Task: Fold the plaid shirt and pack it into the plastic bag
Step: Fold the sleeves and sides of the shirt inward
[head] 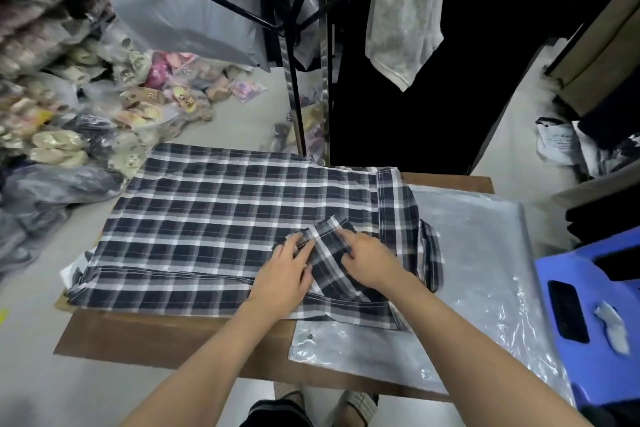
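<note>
The plaid shirt (214,218), dark navy with white checks, lies spread flat on a brown cardboard sheet (145,336) on the floor. Its right part overlaps a clear plastic bag (485,253) lying flat beside and under it. A sleeve (329,263) is folded back over the body of the shirt. My left hand (287,274) presses on the sleeve's left side with fingers pinching the fabric. My right hand (367,260) holds the sleeve's right side, fingers curled on the cloth. Both hands are close together, near the shirt's right end.
A blue plastic stool (595,315) stands at the right, touching the bag. Piles of bagged goods (104,104) fill the left floor. A black metal rack (294,45) with a hanging pale garment (405,17) stands behind the shirt. My sandalled feet (346,406) are at the cardboard's near edge.
</note>
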